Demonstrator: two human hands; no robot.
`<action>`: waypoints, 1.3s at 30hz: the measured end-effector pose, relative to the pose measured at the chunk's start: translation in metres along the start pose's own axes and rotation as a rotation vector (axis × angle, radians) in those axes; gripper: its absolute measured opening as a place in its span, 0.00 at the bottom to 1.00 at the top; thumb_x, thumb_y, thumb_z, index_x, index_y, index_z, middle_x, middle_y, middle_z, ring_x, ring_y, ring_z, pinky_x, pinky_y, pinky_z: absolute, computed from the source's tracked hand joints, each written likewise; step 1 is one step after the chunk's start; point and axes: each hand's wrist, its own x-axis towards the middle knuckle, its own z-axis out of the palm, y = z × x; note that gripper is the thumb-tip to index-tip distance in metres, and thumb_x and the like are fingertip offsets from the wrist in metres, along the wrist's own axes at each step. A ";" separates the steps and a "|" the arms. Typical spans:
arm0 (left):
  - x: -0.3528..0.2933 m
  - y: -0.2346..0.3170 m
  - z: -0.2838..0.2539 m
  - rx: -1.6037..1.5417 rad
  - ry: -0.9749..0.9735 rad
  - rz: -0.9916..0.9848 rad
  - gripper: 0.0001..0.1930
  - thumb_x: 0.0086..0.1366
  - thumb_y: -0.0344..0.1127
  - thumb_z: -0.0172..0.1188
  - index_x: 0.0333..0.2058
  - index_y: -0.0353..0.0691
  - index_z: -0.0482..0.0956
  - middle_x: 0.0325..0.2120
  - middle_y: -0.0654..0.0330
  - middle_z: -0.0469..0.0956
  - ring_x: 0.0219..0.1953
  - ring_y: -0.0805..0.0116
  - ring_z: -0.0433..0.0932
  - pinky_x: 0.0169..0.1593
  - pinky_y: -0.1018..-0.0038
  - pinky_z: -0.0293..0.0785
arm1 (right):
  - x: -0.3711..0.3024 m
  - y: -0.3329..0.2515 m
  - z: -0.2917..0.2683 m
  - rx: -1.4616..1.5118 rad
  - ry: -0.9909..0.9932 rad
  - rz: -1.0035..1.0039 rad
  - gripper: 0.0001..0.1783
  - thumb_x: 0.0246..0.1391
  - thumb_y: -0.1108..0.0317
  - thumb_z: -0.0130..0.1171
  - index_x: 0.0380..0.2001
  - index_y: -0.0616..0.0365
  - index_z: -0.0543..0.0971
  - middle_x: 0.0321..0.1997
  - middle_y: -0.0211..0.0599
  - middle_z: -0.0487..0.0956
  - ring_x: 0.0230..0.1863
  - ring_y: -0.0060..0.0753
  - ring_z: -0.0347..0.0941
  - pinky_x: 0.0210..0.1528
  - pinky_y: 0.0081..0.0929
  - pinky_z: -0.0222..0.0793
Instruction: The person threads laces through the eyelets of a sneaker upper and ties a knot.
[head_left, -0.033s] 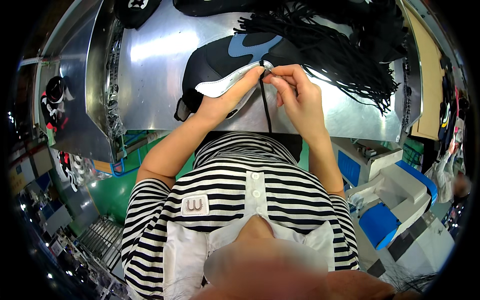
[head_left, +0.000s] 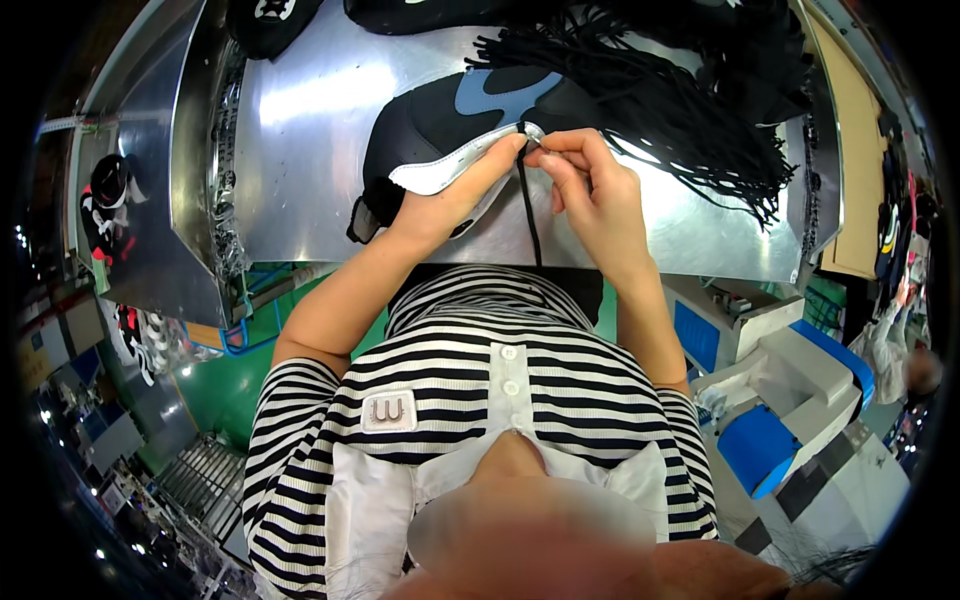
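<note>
A black shoe upper [head_left: 420, 125] with a blue patch [head_left: 500, 92] and a pale grey edge strip [head_left: 440, 170] lies on a shiny metal table [head_left: 310, 150]. My left hand [head_left: 455, 200] holds that upper from below, thumb along the grey strip. My right hand [head_left: 590, 185] pinches a black lace [head_left: 530, 225] at the strip's tip, just beside my left thumb. The lace hangs straight down over the table's near edge toward my striped shirt.
A large bundle of loose black laces [head_left: 680, 90] spreads over the table's right half. More dark shoes [head_left: 262, 20] lie at the far edge. A blue and white machine [head_left: 790, 400] stands at my right; shoes [head_left: 105, 190] hang at the left.
</note>
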 end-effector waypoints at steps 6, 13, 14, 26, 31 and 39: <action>0.001 0.002 0.004 -0.155 0.018 -0.044 0.07 0.66 0.30 0.61 0.41 0.35 0.82 0.35 0.68 0.81 0.36 0.82 0.76 0.39 0.83 0.73 | 0.000 -0.003 -0.004 0.071 -0.013 0.007 0.07 0.61 0.75 0.55 0.41 0.65 0.74 0.34 0.37 0.84 0.21 0.17 0.70 0.24 0.14 0.67; -0.006 0.002 0.001 -0.005 0.010 -0.066 0.10 0.68 0.32 0.60 0.43 0.33 0.82 0.36 0.66 0.81 0.37 0.81 0.77 0.40 0.83 0.73 | -0.001 -0.003 -0.004 0.052 -0.070 0.075 0.07 0.61 0.72 0.57 0.41 0.63 0.74 0.32 0.37 0.84 0.21 0.19 0.72 0.25 0.17 0.67; -0.008 0.002 0.001 0.025 0.012 -0.034 0.10 0.68 0.31 0.60 0.44 0.32 0.82 0.36 0.65 0.82 0.37 0.80 0.77 0.41 0.83 0.73 | -0.002 -0.005 -0.005 0.028 -0.090 0.093 0.07 0.62 0.73 0.55 0.41 0.64 0.74 0.33 0.36 0.84 0.22 0.17 0.71 0.25 0.15 0.67; -0.016 -0.027 0.032 0.262 -0.037 0.133 0.16 0.73 0.36 0.52 0.49 0.27 0.76 0.46 0.55 0.80 0.48 0.67 0.76 0.54 0.73 0.69 | 0.005 0.001 -0.010 -0.307 -0.043 -0.021 0.14 0.58 0.70 0.55 0.41 0.61 0.63 0.25 0.54 0.77 0.30 0.60 0.76 0.32 0.45 0.70; -0.028 -0.021 -0.001 0.013 0.082 -0.191 0.16 0.70 0.38 0.58 0.47 0.30 0.80 0.43 0.58 0.80 0.45 0.70 0.78 0.52 0.74 0.72 | -0.009 -0.021 -0.032 -0.450 -0.195 0.007 0.18 0.57 0.63 0.60 0.44 0.63 0.69 0.35 0.48 0.80 0.36 0.55 0.78 0.39 0.44 0.71; 0.002 -0.025 -0.028 -0.062 -0.160 -0.274 0.13 0.65 0.32 0.63 0.45 0.32 0.80 0.39 0.57 0.81 0.39 0.68 0.81 0.47 0.73 0.77 | 0.011 0.038 -0.026 0.090 0.110 0.089 0.29 0.36 0.57 0.78 0.39 0.62 0.80 0.33 0.35 0.80 0.35 0.28 0.75 0.41 0.25 0.72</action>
